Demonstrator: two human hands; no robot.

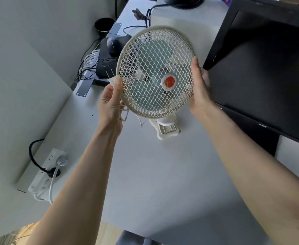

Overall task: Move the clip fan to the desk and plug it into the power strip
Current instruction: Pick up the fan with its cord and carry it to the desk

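The cream clip fan (155,71) has a round mesh cage and a red centre badge; its clip base (165,129) rests on the grey desk (163,174). My left hand (110,103) grips the cage's left rim and also pinches the fan's white plug, whose prongs point up. My right hand (201,87) holds the cage's right rim. A thin white cord hangs below the left hand. The white power strip (47,171) lies at the desk's left edge by the wall, with a black plug and a white plug in it.
A black monitor (261,68) stands to the right of the fan. A loose black plug and cord (139,14) lie at the back of the desk. Behind the desk's gap sit a dark bin (104,26), a black device and tangled cables (108,57).
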